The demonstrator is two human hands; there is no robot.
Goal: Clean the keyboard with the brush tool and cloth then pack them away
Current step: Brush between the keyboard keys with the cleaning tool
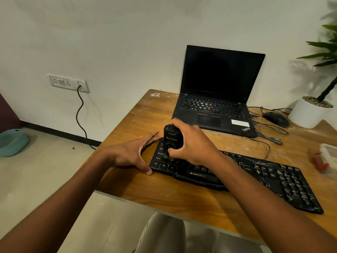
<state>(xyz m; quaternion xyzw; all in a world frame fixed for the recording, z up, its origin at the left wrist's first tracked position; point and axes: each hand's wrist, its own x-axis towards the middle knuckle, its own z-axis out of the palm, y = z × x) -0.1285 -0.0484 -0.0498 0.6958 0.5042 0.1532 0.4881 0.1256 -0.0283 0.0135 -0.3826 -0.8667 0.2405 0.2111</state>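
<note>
A black, dusty keyboard lies slanted across the wooden table. My right hand grips a black brush tool held upright, its bristle end pressed onto the keys at the keyboard's left end. Resting flat on the table, my left hand has its fingers apart; the thumb touches the keyboard's left edge. No cloth is visible.
An open black laptop stands behind the keyboard. A black mouse with tangled cables and a white plant pot sit at the back right. A clear plastic box with red parts lies at the right edge.
</note>
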